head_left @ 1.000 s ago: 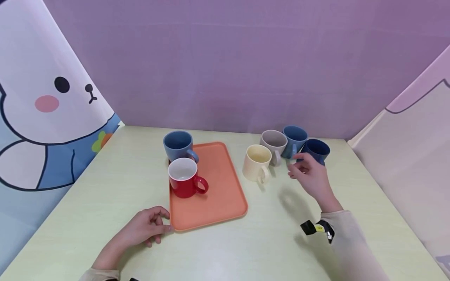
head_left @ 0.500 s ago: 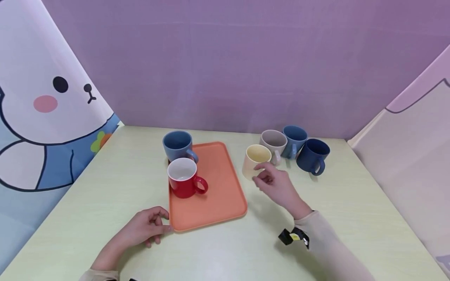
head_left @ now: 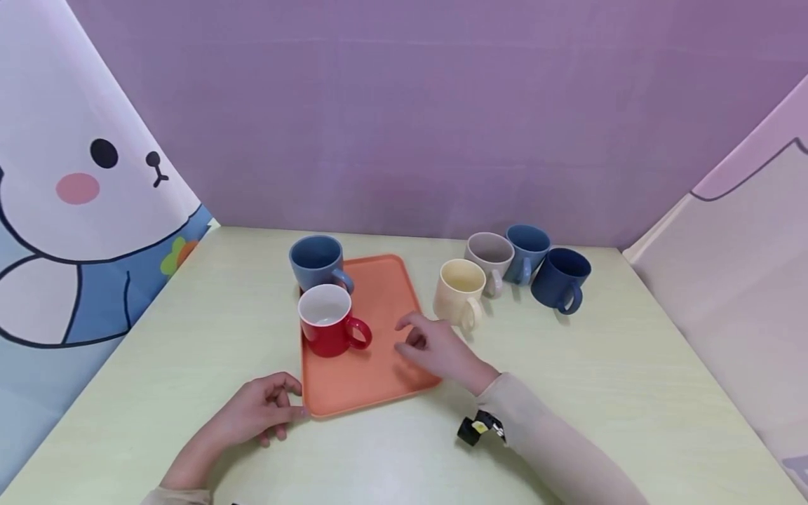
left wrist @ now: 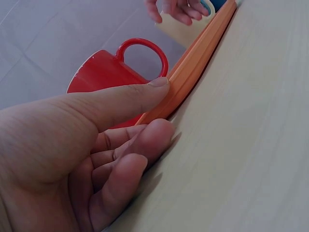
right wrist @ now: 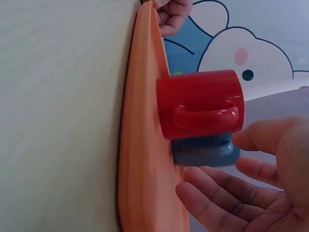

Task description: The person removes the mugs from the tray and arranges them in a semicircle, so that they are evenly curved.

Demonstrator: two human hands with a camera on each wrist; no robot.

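Note:
An orange tray (head_left: 344, 389) lies on the table, and my left hand (head_left: 260, 409) holds its near left corner. In the left wrist view the thumb (left wrist: 145, 94) rests on the tray's rim with the other fingers curled beside it. A red mug (head_left: 327, 330), white inside, stands upright on the tray's left side, its handle to the right. Behind it a blue mug (head_left: 317, 261) stands at the far left corner. My right hand (head_left: 438, 351) hovers over the tray's right side, fingers loosely bent and holding nothing, to the right of the red mug's handle.
Right of the tray stand a cream mug (head_left: 451, 298), a grey mug (head_left: 489, 251), a lighter blue mug (head_left: 529, 245) and a navy mug (head_left: 558, 277), grouped closely. A purple backdrop (head_left: 404, 126) rises behind the table, with printed cartoon panels on both sides.
My right hand has swept left from in front of the navy mug, past the cream mug, to over the tray. The left hand and the mugs have stayed in place.

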